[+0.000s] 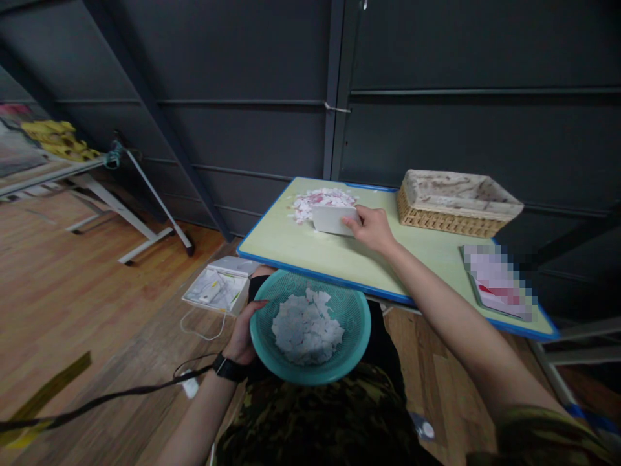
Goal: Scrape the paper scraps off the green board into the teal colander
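My left hand (246,333) grips the left rim of a teal plastic colander (358,333), which rests on my lap just below the table edge. Torn scraps of white paper (308,327) lie in a heap inside it. Over the table, my right hand (371,228) holds a flat white card-like scraper (330,219) upright, thumb on the near face. Right behind the scraper is a spread pile of white and pinkish paper scraps (315,199). The scraper's lower edge appears to touch the tabletop.
The pale yellow table (291,243) has a blue edge. A lined wicker basket (446,220) stands at its back right, with a blurred-out flat item (497,281) in front. An open white box (218,291) sits low at left, near a dark cable (121,393). A dark panel wall rises behind.
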### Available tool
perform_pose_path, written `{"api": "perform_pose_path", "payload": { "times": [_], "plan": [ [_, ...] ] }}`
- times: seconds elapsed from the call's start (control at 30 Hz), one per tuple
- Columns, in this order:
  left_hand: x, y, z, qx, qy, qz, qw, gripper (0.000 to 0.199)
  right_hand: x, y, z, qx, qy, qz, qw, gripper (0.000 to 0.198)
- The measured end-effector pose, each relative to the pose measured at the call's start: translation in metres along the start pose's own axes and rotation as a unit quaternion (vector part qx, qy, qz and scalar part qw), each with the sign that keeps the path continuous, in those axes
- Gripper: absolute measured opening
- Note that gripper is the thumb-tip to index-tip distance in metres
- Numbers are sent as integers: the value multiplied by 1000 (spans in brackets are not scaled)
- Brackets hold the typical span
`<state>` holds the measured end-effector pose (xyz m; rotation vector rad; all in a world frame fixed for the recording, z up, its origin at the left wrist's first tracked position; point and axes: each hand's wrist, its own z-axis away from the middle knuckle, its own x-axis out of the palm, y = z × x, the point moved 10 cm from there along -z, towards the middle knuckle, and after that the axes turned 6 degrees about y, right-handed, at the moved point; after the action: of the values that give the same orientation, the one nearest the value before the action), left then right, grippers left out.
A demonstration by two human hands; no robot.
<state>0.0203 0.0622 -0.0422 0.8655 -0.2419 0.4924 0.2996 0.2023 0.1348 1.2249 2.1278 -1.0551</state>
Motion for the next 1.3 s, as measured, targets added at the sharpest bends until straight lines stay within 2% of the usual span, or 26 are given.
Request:
{"api": "perform_pose_path", "payload": {
  "times": [0.63,0.87,1.3],
  "plan": [
    [-2,3,-1,22,9,2,1000,34,-2,2,-2,9,-16,13,1000,25],
    [-3,3,0,20,9,-4,1000,30,-2,5,-3,18,-27,13,999,24],
    [-3,2,-2,19,5,0,1000,26,-5,6,-5,-6,-42,95,995,22]
  ]
}}
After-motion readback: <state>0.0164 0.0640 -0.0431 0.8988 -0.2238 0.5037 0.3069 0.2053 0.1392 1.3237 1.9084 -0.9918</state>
